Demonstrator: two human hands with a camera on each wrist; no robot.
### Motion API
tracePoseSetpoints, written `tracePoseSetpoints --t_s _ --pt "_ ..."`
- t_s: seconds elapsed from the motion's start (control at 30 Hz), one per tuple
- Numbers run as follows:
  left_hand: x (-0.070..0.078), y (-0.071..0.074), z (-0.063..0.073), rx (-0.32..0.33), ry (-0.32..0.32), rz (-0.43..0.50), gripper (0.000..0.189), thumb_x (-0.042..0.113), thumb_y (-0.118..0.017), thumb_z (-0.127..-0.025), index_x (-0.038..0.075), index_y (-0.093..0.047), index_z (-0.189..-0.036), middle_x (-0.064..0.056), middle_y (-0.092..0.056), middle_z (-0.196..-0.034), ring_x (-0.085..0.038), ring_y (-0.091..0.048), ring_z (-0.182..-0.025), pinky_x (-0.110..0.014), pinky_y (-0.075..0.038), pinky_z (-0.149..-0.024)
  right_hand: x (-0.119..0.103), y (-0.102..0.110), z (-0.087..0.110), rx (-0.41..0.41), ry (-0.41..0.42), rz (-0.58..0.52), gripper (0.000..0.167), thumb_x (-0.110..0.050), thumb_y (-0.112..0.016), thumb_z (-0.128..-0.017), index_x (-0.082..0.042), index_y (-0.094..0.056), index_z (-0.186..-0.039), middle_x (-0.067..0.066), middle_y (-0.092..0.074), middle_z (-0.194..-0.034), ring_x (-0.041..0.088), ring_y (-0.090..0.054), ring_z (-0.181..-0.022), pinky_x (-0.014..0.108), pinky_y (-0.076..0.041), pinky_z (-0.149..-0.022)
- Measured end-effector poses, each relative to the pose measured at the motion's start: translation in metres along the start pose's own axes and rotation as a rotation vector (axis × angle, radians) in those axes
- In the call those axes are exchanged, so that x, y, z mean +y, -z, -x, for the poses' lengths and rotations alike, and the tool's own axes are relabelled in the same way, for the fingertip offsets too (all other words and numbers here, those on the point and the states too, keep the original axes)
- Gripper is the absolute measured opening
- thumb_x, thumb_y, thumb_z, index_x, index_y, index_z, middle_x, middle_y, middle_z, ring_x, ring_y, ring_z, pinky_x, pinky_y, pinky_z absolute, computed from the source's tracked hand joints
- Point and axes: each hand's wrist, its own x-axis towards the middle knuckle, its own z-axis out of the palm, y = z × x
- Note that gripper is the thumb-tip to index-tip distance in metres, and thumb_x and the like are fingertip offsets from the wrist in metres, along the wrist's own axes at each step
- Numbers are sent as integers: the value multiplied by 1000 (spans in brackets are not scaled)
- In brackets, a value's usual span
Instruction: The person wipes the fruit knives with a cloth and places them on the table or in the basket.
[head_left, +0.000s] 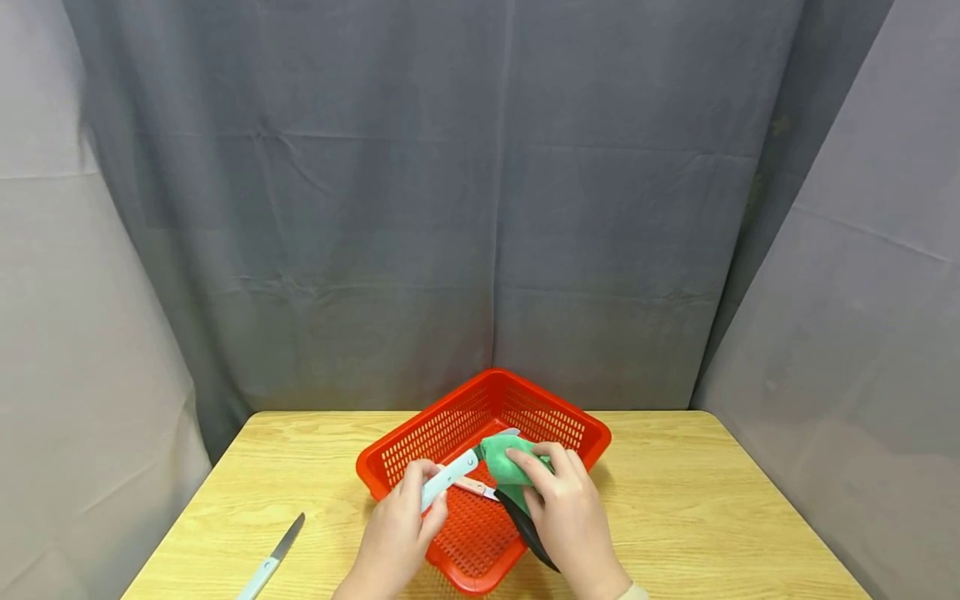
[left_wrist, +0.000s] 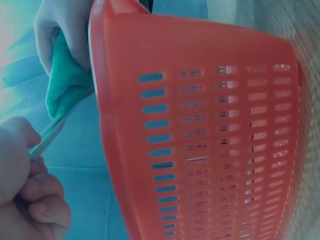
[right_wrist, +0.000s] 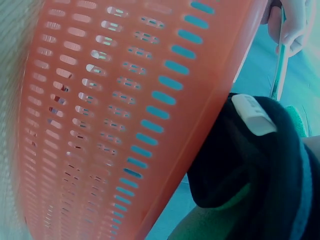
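My left hand (head_left: 395,532) pinches a knife by its pale blue handle (head_left: 450,478), held over the basket (head_left: 600,435). A green cloth (head_left: 501,458), gripped in my right hand (head_left: 567,512), is folded around the blade and hides most of it. Black fabric (head_left: 527,532) hangs below that hand, and the right wrist view shows a white tag (right_wrist: 254,115) on it. In the left wrist view the knife (left_wrist: 49,137) meets the green cloth (left_wrist: 67,82) beyond the basket's rim. Inside the red basket lies a pink-handled knife (head_left: 471,486).
Another knife (head_left: 272,562) with a pale blue handle lies on the wooden table (head_left: 675,517), left of the basket, its blade pointing away. Grey curtains (head_left: 375,208) hang behind the table and along both sides.
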Motion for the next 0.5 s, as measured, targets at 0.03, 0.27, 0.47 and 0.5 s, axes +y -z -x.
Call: tracePoseSetpoints --t_s 0.03,0.27,0.47,0.5 --pt "0 0 0 2 -3 0 32 7 -73 -87 9 -56 -114 8 -50 -77 -1 -36 -59 -19 -35 -54 0 0 0 -2 -7 2 58 5 -90 -65 -23 -76 -115 5 -64 -104 24 -61 -86 34 -56 -71" --pt "0 1 0 -1 2 6 31 7 -72 -87 10 -56 -113 9 -50 -77 -1 -36 -59 -20 -35 -54 4 2 -1 -8 -45 17 58 6 -89 -66 -21 -76 -115 7 -64 -103 27 -62 -87 38 -57 -73" --pt "1 2 0 -12 13 5 31 8 -72 -88 10 -56 -114 9 -49 -76 -1 -35 -58 -20 -34 -53 8 4 -2 15 -77 44 58 7 -89 -65 -20 -76 -114 9 -65 -104 28 -60 -86 39 -56 -72" --pt "1 2 0 -14 16 4 31 9 -72 -88 10 -56 -114 9 -48 -76 0 -34 -57 -20 -33 -53 8 4 -2 19 -83 48 58 7 -89 -64 -20 -76 -114 9 -65 -104 27 -59 -85 39 -55 -72"
